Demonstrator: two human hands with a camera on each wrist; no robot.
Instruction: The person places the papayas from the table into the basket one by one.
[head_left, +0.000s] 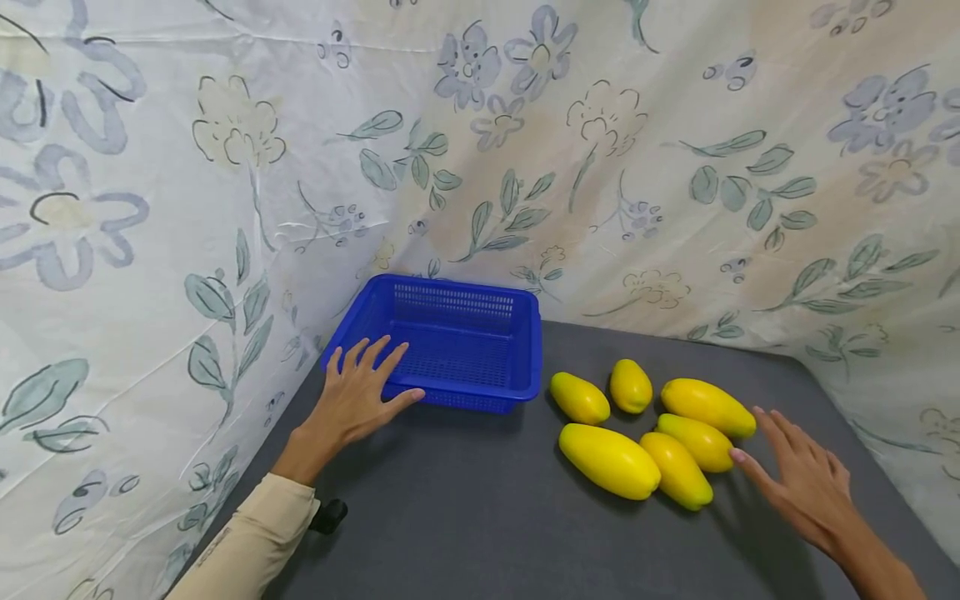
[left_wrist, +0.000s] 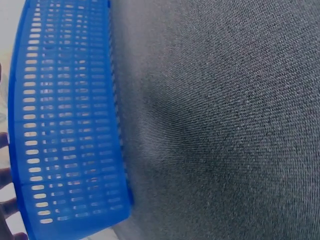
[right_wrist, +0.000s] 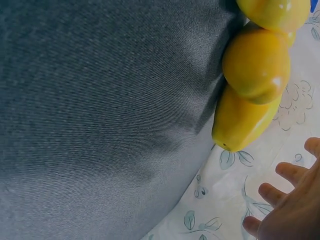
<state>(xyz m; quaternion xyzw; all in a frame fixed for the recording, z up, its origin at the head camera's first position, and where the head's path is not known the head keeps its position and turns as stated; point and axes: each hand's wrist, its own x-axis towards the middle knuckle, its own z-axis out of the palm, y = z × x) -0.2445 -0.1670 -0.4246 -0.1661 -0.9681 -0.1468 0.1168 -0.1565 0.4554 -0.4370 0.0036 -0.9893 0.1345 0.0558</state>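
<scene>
My left hand [head_left: 357,398] is over the near left corner of a blue plastic basket [head_left: 480,390], fingers spread and nothing held. In the left wrist view its fingertips show at the left edge, beside the slotted basket wall [left_wrist: 70,120]. No fruit shows inside the basket. To its right lie several yellow, oblong fruits that look like papayas, among them a large front one [head_left: 609,461] and a back right one [head_left: 708,407]. My right hand [head_left: 806,479] hovers at the right side of this group, fingers extended, thumb close to a fruit [head_left: 696,442]. The right wrist view shows fruits [right_wrist: 257,65] beyond the spread fingers.
A dark grey table [head_left: 480,517] bears the basket and the fruits. Flower-patterned cloth [head_left: 600,167] hangs behind the table and along both sides. A small black object [head_left: 328,517] is at my left wrist, beside the beige sleeve [head_left: 262,525].
</scene>
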